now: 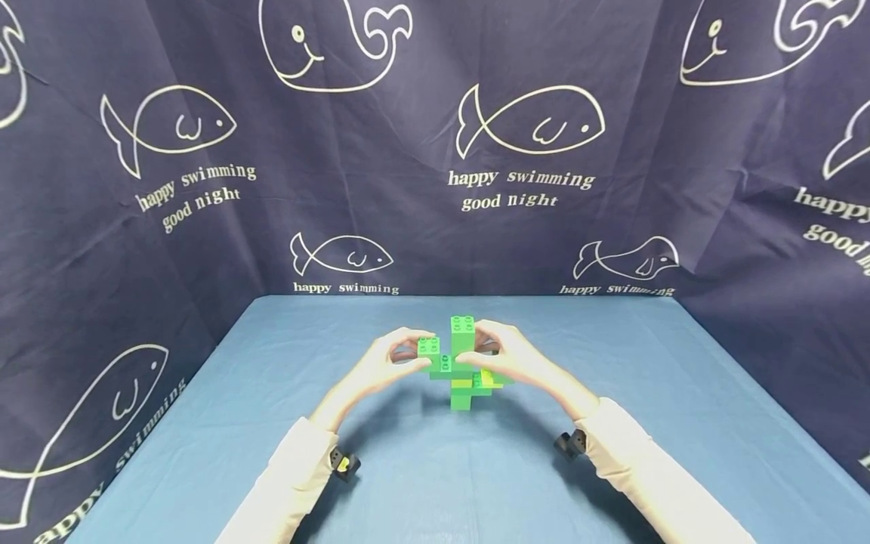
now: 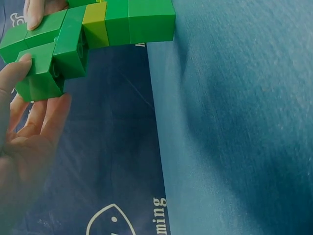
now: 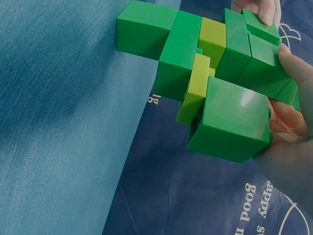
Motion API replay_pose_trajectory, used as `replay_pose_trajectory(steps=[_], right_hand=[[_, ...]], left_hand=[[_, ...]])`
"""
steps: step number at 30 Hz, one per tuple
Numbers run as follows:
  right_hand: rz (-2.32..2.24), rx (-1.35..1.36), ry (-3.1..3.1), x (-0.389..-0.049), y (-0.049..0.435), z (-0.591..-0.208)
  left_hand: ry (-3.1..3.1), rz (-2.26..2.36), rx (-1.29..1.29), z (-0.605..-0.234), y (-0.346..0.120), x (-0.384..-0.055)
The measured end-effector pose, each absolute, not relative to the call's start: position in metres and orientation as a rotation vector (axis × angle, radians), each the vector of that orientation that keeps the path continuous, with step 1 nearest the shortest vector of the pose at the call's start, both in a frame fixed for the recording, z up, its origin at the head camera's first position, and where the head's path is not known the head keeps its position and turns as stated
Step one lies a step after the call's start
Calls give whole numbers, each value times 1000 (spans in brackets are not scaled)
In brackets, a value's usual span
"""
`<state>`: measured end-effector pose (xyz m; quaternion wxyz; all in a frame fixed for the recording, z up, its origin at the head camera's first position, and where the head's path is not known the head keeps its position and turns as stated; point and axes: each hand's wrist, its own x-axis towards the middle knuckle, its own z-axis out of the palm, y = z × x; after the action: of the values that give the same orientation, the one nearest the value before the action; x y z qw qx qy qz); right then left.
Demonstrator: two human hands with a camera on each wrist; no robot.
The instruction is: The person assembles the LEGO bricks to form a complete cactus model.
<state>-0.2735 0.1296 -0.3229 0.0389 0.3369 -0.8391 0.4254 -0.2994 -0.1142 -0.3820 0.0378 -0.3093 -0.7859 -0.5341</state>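
Observation:
A green and yellow toy-brick build (image 1: 461,383) stands upright in the middle of the head view, its base at or just above the cloth. My left hand (image 1: 387,361) pinches a green brick (image 2: 39,78) on the build's left arm, thumb in front and fingers behind. With thumb and fingers, my right hand (image 1: 510,351) grips the upper green column (image 1: 463,340). A yellow brick (image 3: 212,41) sits in the stem. Below the right hand, a thin yellow piece (image 3: 195,90) and a larger green brick (image 3: 234,117) jut out sideways.
Blue cloth (image 1: 435,483) covers the table around the build. A dark curtain (image 1: 408,196) with white fish drawings hangs behind and at both sides. Small black devices, a left one (image 1: 344,464) and a right one (image 1: 569,444), are worn at the wrists.

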Motion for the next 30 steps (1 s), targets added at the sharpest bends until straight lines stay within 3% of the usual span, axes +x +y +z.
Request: replay_pose_trajectory(steps=[10, 30], right_hand=[[1291, 1027, -2574, -296, 137, -349], [1306, 1061, -2555, -301, 139, -345]], left_hand=[[-2415, -1596, -963, -385, -113, -301], [-2425, -1585, -932, -382, -113, -304]])
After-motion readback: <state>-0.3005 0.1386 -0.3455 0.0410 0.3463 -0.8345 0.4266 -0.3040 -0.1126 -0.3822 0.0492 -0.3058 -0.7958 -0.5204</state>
